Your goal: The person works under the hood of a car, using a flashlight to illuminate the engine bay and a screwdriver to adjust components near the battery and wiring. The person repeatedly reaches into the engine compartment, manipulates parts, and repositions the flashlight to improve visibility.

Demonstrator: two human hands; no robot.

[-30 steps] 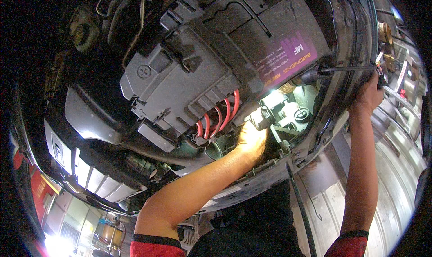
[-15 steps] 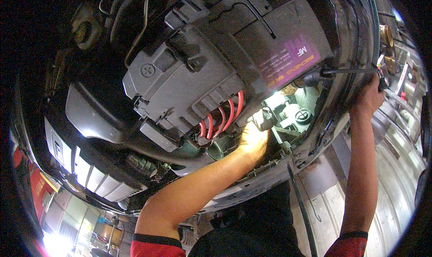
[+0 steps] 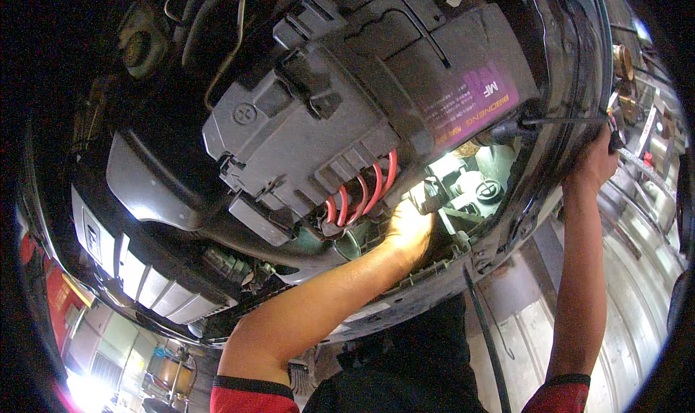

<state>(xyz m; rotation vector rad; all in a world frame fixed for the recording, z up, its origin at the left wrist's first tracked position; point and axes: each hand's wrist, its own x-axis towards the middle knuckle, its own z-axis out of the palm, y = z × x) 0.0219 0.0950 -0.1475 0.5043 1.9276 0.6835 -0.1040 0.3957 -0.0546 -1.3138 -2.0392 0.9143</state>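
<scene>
My left hand [image 3: 407, 228] reaches into the engine bay with its fingers curled at a dark fitting [image 3: 433, 194], in bright light. What the fingers grip is partly hidden. Beside it shows the pale back of a headlight housing [image 3: 481, 188] with a round cap. At the car's right edge my right hand [image 3: 596, 156] is closed on a long thin-shafted tool [image 3: 561, 122]. Its shaft runs left over the body edge to a black conical part [image 3: 501, 131], and a dark end sticks out by the fingers.
A battery [image 3: 474, 80] with a purple label lies beyond my left hand. Red cables [image 3: 376, 188] come out under a black fuse box cover [image 3: 289, 138]. A dark rod [image 3: 486, 333] stands near the front edge, over a ribbed light floor [image 3: 630, 304].
The engine parts sit slightly further right and lower in the picture, as the view has shifted. Both hands keep nearly the same places and grips.
</scene>
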